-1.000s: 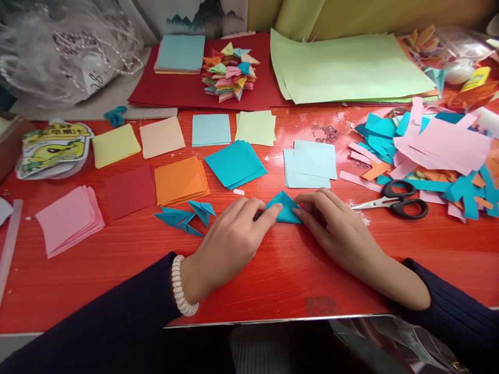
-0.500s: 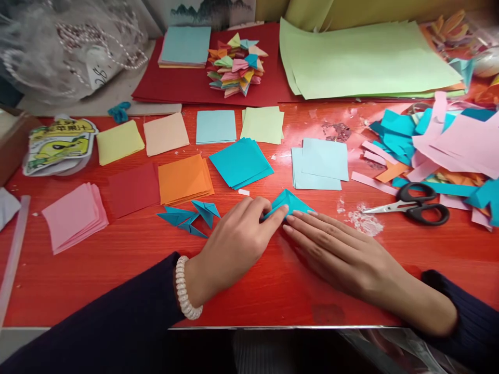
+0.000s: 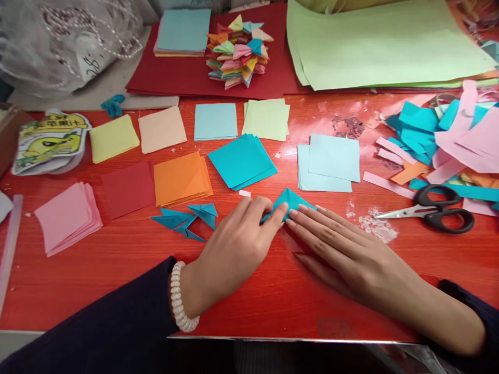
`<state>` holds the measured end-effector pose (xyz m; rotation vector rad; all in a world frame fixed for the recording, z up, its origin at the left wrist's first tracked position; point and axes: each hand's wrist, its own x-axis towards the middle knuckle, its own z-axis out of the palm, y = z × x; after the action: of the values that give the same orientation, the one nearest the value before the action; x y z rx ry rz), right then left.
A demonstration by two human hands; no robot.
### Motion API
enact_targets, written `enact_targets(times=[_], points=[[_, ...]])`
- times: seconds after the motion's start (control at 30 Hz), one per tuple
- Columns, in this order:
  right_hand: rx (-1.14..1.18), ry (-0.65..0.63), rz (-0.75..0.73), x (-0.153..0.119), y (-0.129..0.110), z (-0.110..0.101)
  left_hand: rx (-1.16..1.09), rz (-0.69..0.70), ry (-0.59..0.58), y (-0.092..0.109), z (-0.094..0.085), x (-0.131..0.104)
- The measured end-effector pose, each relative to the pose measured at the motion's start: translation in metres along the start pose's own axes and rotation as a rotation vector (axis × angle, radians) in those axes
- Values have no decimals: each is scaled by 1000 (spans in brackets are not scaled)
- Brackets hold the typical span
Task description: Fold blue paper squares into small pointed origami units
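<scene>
1. Lying at the far left of the red table [image 3: 97, 280] are a stack of pink squares [image 3: 66, 217] and a dark red square [image 3: 128, 188], with orange squares [image 3: 181, 178] beside them.
2. Just left of the hands sit folded teal pieces [image 3: 186, 220], well clear of the fingers.
3. The left hand [image 3: 234, 244] rests on the table, its fingertips bunched together and pressing the left corner of the teal paper triangle [image 3: 289, 201].
4. That triangle lies flat near the table's middle, its peak pointing away from the person and its long edge running left to right, just beyond both sets of fingertips.
5. The right hand [image 3: 343, 252] lies flat, fingers straight and together, tips on the triangle's near edge.
6. Scissors [image 3: 432, 213] lie further right, apart from the hand, below a heap of paper scraps [image 3: 448, 140].
</scene>
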<state>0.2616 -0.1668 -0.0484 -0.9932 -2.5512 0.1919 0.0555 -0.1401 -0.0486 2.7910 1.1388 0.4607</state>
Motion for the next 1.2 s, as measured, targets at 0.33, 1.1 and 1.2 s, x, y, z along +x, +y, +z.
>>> enact_targets(times=[0.33,1.1,1.2], points=[[13,-32,25,-1,1,0,-16,4,37,1,1,-1],[-14,-38,32,0,0,0,2,5,-15,1,0,0],[-13,-42,33,1,0,0,15,6,-26,1,-1,0]])
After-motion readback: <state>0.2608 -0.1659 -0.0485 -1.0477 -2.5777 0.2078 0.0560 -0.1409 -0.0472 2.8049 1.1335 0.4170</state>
